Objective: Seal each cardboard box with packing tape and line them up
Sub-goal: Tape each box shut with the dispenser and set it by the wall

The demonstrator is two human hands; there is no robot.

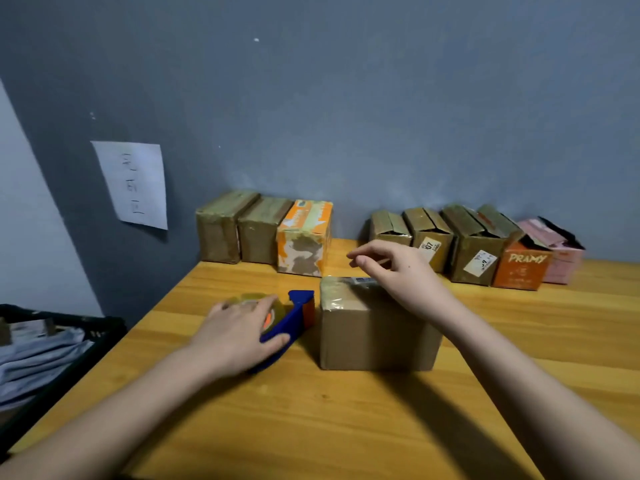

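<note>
A brown cardboard box [374, 334] stands in the middle of the wooden table [311, 427], its top covered with clear tape. My right hand [398, 275] hovers over the box's top, fingers loosely curled and holding nothing. Left of the box lies a blue tape dispenser [294, 317] with a clear tape roll, and my left hand [239, 327] grips it from above. Three taped boxes [263, 233] stand in a row against the wall at the back left. Several boxes with open flaps [478, 247] line the back right.
An orange box marked PRAMY [523, 268] and a pink box [561, 258] end the right row. A paper sheet [133, 183] hangs on the grey wall. A dark crate with folded cloth [45, 344] sits beyond the table's left edge.
</note>
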